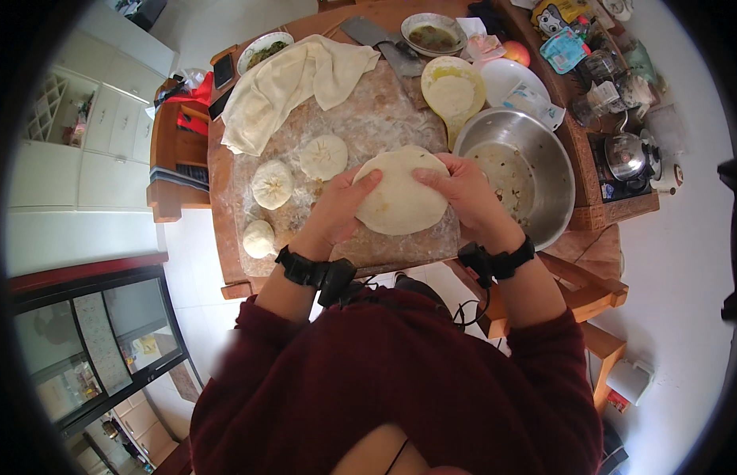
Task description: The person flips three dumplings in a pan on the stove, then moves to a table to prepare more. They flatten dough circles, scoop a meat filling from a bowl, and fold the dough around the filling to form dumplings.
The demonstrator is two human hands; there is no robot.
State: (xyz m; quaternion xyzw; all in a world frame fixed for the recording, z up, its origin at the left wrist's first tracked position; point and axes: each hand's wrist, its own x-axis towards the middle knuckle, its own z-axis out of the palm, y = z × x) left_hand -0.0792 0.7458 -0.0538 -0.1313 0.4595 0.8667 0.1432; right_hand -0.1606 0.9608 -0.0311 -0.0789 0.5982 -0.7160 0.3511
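Observation:
Between my two hands is a flat round of dough [401,199], pale, with a faint brownish patch near its lower left. My left hand [345,205] grips its left edge, thumb on top. My right hand [466,187] holds the upper right edge the same way; the fingers of both hands are largely hidden underneath. Below the round lies a floured wooden board [374,124]. To the left on that board sit a pleated dough round [324,157], a second pleated round [272,184] and a smaller dough ball [258,239].
A large steel basin [552,178] with bits of food stands right of the board. Behind it are a yellow scoop of flour [454,92] and a white plate [511,77]. A cloth [291,83], a cleaver [365,31] and a bowl of liquid [434,35] lie at the far side.

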